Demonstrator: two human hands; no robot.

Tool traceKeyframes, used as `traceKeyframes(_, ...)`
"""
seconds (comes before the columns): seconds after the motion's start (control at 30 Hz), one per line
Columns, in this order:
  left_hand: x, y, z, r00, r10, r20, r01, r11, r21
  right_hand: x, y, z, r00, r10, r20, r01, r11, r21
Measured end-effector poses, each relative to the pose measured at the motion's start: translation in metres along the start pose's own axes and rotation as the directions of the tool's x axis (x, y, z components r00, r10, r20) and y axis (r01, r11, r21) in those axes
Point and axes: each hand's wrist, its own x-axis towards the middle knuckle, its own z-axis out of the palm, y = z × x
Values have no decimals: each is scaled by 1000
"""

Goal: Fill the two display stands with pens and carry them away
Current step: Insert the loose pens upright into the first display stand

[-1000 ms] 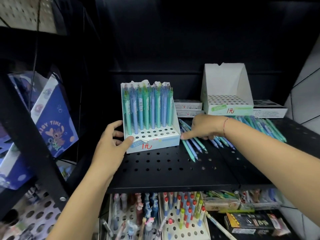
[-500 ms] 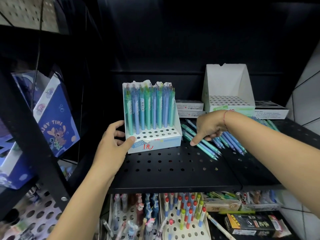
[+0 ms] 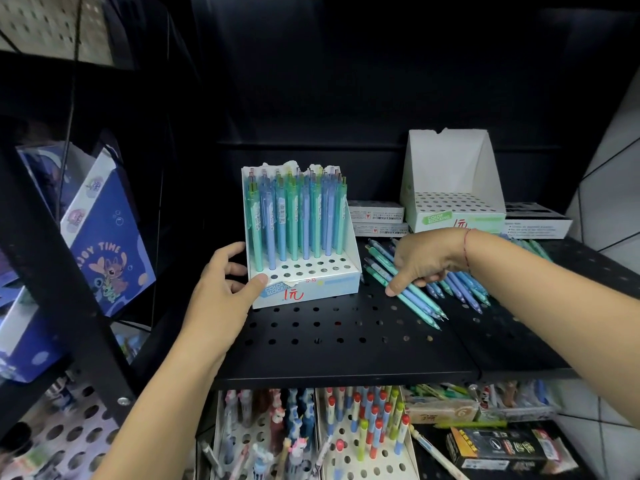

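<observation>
Head view, from left to right. The left hand (image 3: pixel 225 282) grips the part-filled stand (image 3: pixel 304 289) by its front left corner, thumb pressed on the top edge and fingers wrapped round the side wall. Upright pens (image 3: pixel 294 220) fill the stand's back rows, while the front rows of holes are open.

Just right of that stand, the right hand (image 3: pixel 426 261) lies palm down on the loose pens (image 3: pixel 415 299) spread flat over the black shelf (image 3: pixel 346 341). One finger stretches along a pen and the others curl over the pile. Whether any pen is actually pinched cannot be told.

Beyond the right hand, further back, the empty stand (image 3: pixel 457 216) has no pens in it at all.

The stands look like thin card: light, easily crushed, and top-heavy once loaded. They are probably best carried with support under the base or with both side walls held low. The pens look like smooth, stiff plastic that will roll and slip, so pinching one at mid-barrel should be the surest hold.
</observation>
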Motion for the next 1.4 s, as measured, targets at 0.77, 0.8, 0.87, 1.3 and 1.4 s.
traceKeyframes(0.77,-48,63,36,952,2,305,116,921,-371,-36,-81,19,682,-488,-545,711,615,340)
traceKeyframes(0.8,-47,61,33,963,3,270,95,933,-348,-34,-84,19,679,-493,-545,710,629,316)
traceKeyframes(0.87,-44,58,29,977,15,210,55,944,-326,-31,-90,20,666,-495,-557,712,644,279)
traceKeyframes(1.3,-32,36,10,983,82,-166,-125,954,-272,-11,-119,10,447,-333,-830,794,575,197)
traceKeyframes(1.4,-34,34,12,988,88,-127,-117,961,-249,2,-117,18,405,-359,-841,770,630,102)
